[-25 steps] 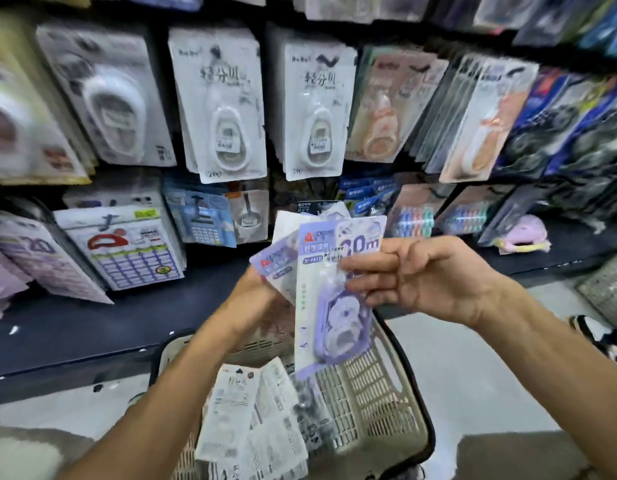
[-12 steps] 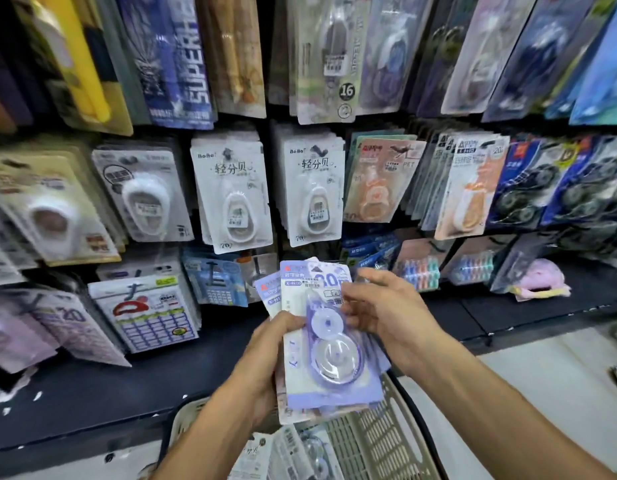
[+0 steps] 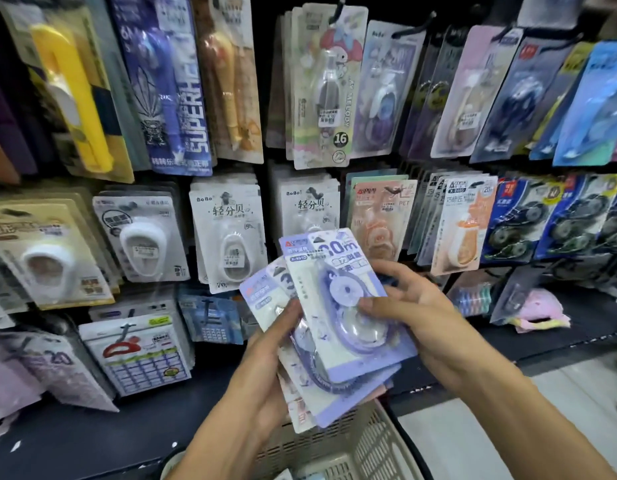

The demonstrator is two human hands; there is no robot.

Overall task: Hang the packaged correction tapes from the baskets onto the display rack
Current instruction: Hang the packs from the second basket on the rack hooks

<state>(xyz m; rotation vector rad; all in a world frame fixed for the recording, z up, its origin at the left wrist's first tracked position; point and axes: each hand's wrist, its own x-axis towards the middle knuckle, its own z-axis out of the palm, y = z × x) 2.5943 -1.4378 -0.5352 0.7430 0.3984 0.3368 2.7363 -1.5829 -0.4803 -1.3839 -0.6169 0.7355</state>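
Packets [image 3: 338, 327] of purple correction tape sit fanned between both our hands, long axis upright, hang-holes uppermost toward the rack [image 3: 414, 26]; left hand [image 3: 265, 368] grips the stack from below; right hand [image 3: 417, 317] pinches the front packet, over the basket [image 3: 369, 445].

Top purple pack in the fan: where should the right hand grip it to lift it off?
Probably pinch the top purple pack at its flat right card edge, coming from the right hand side; the domed blister bulges centrally, and the left hand holds the fan's left.
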